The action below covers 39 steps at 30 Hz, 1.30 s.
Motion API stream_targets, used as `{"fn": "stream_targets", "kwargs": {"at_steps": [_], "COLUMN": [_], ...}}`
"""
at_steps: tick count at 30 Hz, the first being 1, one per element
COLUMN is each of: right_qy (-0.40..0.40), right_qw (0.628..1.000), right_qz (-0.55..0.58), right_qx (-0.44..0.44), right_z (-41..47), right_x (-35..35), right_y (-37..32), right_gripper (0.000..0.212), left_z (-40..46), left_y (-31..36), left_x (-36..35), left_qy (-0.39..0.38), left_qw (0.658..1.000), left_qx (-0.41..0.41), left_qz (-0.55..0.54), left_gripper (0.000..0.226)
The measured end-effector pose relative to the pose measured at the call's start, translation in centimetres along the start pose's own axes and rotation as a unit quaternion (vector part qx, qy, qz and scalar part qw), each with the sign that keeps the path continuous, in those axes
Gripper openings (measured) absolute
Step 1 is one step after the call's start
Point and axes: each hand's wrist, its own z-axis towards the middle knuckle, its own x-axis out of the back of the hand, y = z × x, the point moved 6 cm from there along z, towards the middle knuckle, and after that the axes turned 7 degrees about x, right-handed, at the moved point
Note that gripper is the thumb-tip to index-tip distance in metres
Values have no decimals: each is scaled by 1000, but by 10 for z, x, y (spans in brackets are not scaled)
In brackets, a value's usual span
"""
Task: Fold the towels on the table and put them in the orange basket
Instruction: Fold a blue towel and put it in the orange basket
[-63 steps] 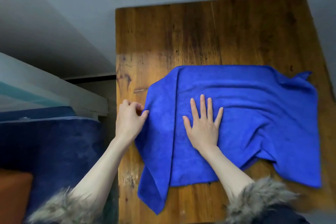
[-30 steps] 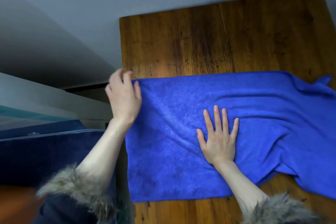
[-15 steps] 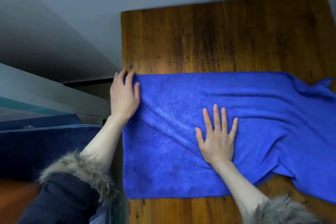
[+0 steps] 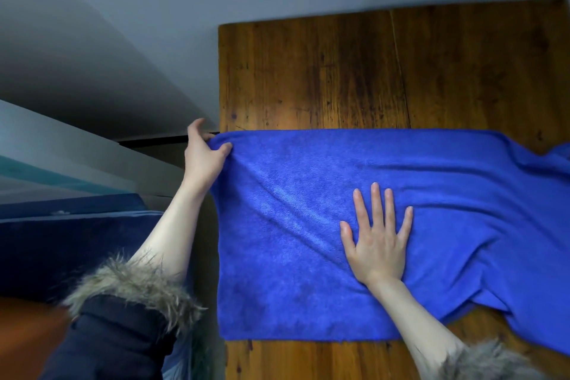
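Observation:
A blue towel (image 4: 308, 241) lies spread across the near half of the wooden table (image 4: 370, 71), its left edge at the table's left edge and its right part rumpled. My left hand (image 4: 202, 157) pinches the towel's far left corner, lifted slightly off the table edge. My right hand (image 4: 377, 237) lies flat with fingers spread, pressing on the towel's middle. An orange surface (image 4: 24, 336) shows at the bottom left; I cannot tell whether it is the basket.
A dark blue cushion or seat (image 4: 61, 241) sits left of the table, with a pale ledge (image 4: 77, 157) behind it. Bare wood covers the table's far half. The towel's right end runs out of the frame.
The folded-over left part of the towel was pulled out flat to the left. My left hand went from lying on the far left corner to pinching it. The right hand stayed pressing.

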Motion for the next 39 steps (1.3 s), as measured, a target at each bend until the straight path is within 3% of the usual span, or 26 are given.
{"fn": "stream_targets", "kwargs": {"at_steps": [5,7,13,17,21,24,29,34,39], "right_qy": [4,7,17,13,12,26,63,162,172], "right_qw": [1000,1000,1000,1000,1000,1000,989,962,971], "right_qz": [-3,-2,-7,-8,-6,11,136,220,119], "right_qx": [-2,-1,1,2,5,7,16,0,-114], "right_z": [1,0,0,0,0,0,6,3,-21], "right_x": [0,0,1,0,-1,0,19,63,81], "right_y": [0,0,-1,0,0,1,16,90,219], "right_gripper": [61,61,61,61,61,59,47,33,30], "left_z": [8,11,6,-14,-49,-62,-76,-149,-233], "left_y": [1,1,-2,6,10,-3,8,31,32], "left_x": [13,15,20,7,-43,-72,-86,-157,-247], "left_qy": [52,60,138,149,49,-9,8,-18,-88], "left_qw": [997,996,988,967,906,871,889,862,808], "left_qx": [-28,-31,-41,-134,-268,-258,-208,-316,-400], "left_qz": [53,53,62,159,325,419,408,397,424], "left_gripper": [14,7,32,48,51,61,57,60,59]}}
